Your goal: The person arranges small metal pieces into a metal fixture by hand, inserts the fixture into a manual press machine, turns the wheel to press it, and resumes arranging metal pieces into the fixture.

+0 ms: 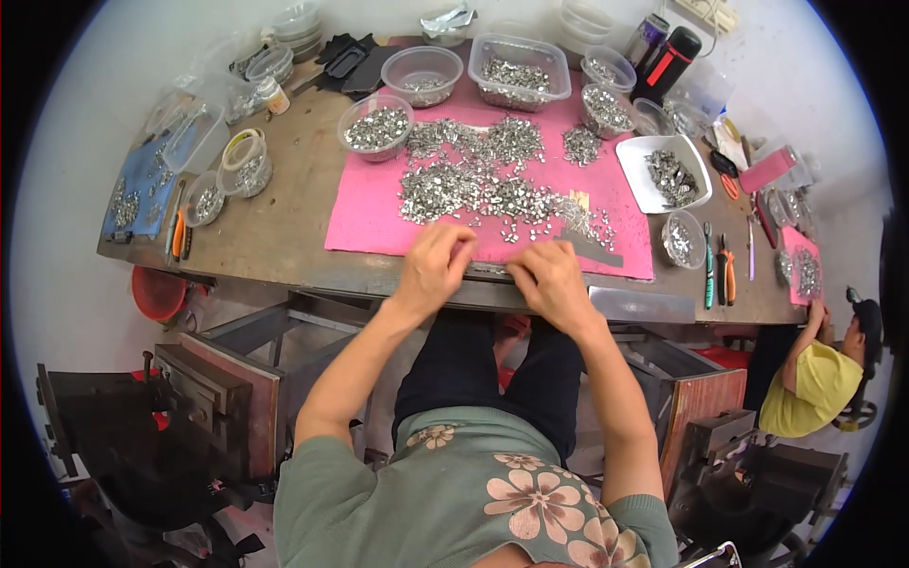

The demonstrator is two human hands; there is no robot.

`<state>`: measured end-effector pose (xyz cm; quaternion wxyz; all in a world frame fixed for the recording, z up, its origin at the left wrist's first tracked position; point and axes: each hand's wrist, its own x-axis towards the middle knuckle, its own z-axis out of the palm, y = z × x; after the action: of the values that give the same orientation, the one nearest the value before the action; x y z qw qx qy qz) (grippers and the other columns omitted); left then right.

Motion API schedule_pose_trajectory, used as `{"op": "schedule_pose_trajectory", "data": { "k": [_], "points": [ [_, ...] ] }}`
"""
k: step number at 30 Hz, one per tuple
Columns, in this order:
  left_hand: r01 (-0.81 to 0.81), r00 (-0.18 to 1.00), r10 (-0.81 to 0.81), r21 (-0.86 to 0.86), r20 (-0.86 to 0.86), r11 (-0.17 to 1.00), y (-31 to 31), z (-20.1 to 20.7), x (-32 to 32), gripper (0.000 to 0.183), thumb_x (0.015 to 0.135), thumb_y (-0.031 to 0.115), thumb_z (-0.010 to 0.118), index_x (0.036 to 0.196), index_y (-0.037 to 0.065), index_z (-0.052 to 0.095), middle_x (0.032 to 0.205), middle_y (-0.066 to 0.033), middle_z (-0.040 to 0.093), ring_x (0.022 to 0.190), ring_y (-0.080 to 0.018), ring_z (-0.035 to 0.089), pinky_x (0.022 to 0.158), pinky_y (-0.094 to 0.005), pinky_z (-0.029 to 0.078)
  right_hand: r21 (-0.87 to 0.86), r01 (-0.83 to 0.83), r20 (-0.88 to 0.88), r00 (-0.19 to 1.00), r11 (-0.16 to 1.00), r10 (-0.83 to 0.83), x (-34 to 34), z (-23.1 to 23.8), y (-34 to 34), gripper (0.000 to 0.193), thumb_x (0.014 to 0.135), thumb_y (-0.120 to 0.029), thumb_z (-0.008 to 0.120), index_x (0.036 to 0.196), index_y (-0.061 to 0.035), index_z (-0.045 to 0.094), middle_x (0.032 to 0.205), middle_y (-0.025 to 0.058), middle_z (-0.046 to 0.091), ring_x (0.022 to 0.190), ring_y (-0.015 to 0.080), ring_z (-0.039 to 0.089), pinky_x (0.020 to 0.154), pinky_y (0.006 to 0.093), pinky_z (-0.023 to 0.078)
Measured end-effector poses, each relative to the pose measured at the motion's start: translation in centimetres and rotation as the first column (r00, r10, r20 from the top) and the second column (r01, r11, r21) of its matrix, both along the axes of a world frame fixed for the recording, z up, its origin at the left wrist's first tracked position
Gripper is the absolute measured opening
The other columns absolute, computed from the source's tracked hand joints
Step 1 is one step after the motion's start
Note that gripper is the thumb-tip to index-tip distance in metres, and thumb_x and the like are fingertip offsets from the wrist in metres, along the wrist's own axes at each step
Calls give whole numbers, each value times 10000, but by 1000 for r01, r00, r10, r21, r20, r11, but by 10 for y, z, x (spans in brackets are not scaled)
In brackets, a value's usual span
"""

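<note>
At the front edge of a pink mat [369, 208], my left hand [436, 267] is closed, its fingertips drawn together. A short gap to its right, my right hand [554, 282] is closed too, thumb and forefinger pressed together over the table edge. What either hand holds, if anything, is too small or hidden to tell. Just beyond them, small shiny metal pieces [454, 189] lie in loose heaps across the mat. A flat grey metal strip [592, 248] rests beside the heap, to the right of my right hand.
Clear round tubs [376, 128] and a rectangular tub [521, 71] hold metal pieces behind the heaps. To the right are a white square dish [663, 175], orange-handled pliers [726, 275] and a black flask [670, 62]. Machine vises [204, 398] flank me. Another person [814, 383] works at far right.
</note>
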<state>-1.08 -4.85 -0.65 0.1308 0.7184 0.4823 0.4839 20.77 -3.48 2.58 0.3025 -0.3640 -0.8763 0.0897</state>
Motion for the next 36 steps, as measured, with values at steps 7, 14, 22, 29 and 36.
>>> {"op": "schedule_pose_trajectory", "data": {
  "k": [7, 14, 22, 29, 36],
  "points": [
    [-71, 954, 68, 0, -291, 997, 38, -7, -16, 197, 805, 206, 806, 930, 100, 696, 890, -40, 601, 927, -254, 547, 882, -422, 379, -58, 73, 41, 997, 996, -71, -47, -18, 51, 132, 905, -121, 653, 997, -107, 746, 829, 108, 615, 869, 301, 635, 790, 436, 434],
    [-74, 941, 81, 35, -329, 997, 38, -8, -15, 173, 814, 198, 795, 896, 99, 680, 895, -43, 592, 932, -253, 546, 894, -432, 367, -1, 59, 45, 997, 998, -59, -43, -29, 57, 73, 886, -113, 692, 943, -75, 717, 855, 91, 609, 844, 302, 616, 800, 437, 436],
    [-41, 912, 81, 107, -402, 993, 37, -10, -18, 141, 876, 195, 737, 875, 88, 645, 889, -69, 577, 941, -259, 548, 918, -446, 367, -119, 65, -153, 985, 991, -83, 4, 0, 37, 46, 878, -54, 680, 920, -38, 688, 848, 130, 653, 835, 326, 647, 754, 446, 471],
    [-15, 916, 49, 87, -398, 996, 26, -3, -20, 76, 893, 122, 723, 911, 87, 658, 873, -53, 586, 907, -251, 571, 917, -429, 364, -146, 155, -101, 980, 977, -170, 38, 13, 31, 66, 882, -21, 677, 944, -25, 696, 838, 142, 608, 812, 354, 621, 751, 453, 497],
    [151, 983, -162, -124, -82, 981, 11, 14, -1, 50, 914, 71, 677, 946, 47, 647, 868, -84, 633, 846, -280, 596, 826, -402, 429, 34, 194, 68, 978, 980, -196, 52, -23, 37, 60, 879, -35, 679, 936, -17, 680, 877, 135, 598, 859, 348, 600, 782, 458, 493]
  ]
}}
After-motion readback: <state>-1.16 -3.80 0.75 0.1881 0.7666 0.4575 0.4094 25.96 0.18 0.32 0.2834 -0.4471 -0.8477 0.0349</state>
